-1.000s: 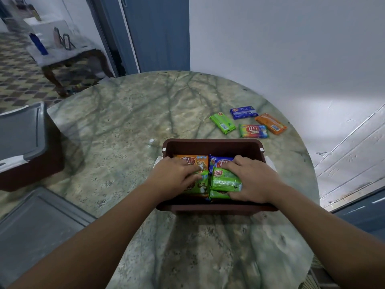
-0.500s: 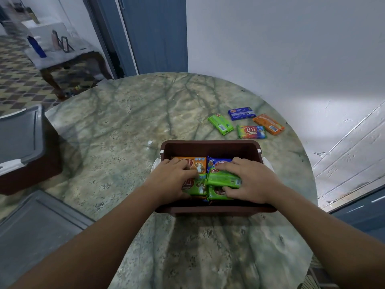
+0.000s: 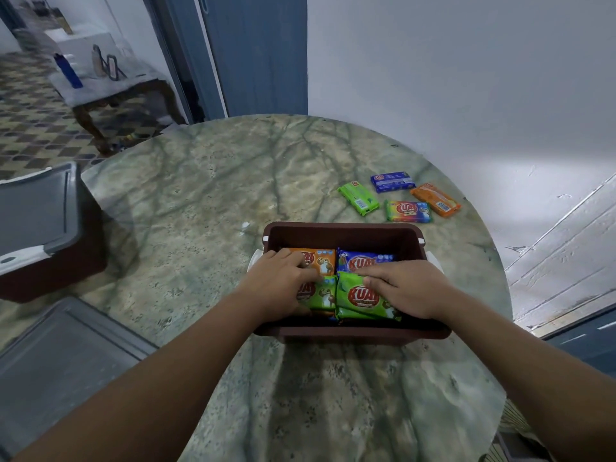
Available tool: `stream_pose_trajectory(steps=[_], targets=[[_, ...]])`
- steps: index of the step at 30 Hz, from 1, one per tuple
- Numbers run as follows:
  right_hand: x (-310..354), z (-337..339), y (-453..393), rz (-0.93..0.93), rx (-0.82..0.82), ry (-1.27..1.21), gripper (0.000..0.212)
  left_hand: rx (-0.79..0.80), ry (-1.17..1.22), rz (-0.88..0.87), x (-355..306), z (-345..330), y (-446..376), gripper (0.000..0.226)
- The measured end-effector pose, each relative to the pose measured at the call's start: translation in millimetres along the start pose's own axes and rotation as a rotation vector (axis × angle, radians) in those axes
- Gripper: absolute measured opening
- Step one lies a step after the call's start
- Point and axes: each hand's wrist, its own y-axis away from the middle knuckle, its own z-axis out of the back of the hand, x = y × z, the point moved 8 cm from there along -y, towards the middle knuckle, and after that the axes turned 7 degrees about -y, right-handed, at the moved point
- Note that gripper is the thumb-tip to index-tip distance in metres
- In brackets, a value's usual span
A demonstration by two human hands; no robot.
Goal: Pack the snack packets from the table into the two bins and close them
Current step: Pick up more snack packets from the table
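Note:
A brown bin [image 3: 343,230] stands open on the marble table, near me. Inside lie an orange packet [image 3: 321,260], a blue packet [image 3: 365,261] and two green packets side by side in front. My left hand [image 3: 280,281] is in the bin, fingers curled over the top edge of the left green packet [image 3: 321,296]. My right hand [image 3: 405,288] lies with fairly straight fingers on the right green packet [image 3: 361,300]. Beyond the bin, loose on the table, are a green packet [image 3: 358,198], a blue one [image 3: 393,181], a rainbow one [image 3: 407,211] and an orange one [image 3: 435,199].
A second brown bin with a grey lid [image 3: 40,211] on it stands at the left table edge. Another grey lid [image 3: 60,361] lies at the lower left. A white wall is close behind the table on the right. A side table with a blue bottle [image 3: 68,71] stands far left.
The right green packet was held tilted in my right hand; it now lies flat in the bin under that hand's fingers. My left hand has stayed on the left packets.

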Motion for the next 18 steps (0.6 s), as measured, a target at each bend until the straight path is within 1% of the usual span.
stream_pose_trajectory(steps=[3,8,12,16,18], targets=[[1.5,-4.6,-4.4,0.026,0.006,0.042,0.045,0.0,-0.004,0.002,0.4,-0.9,-0.2,0.069],[3.4,-3.1,-2.9,0.11,-0.066,0.101,0.048,0.0,-0.01,-0.001,0.4,-1.5,-1.7,0.07],[10.9,-10.4,-3.2,0.163,-0.001,0.234,0.042,0.006,-0.017,0.001,0.0,-2.0,-2.0,0.069],[10.8,-7.6,-2.8,0.094,0.001,0.19,0.044,0.004,-0.018,-0.003,-0.5,-2.2,-0.3,0.069],[11.0,-8.5,-1.0,0.075,-0.001,0.225,0.045,0.004,-0.02,-0.005,-0.9,-2.2,0.1,0.069]])
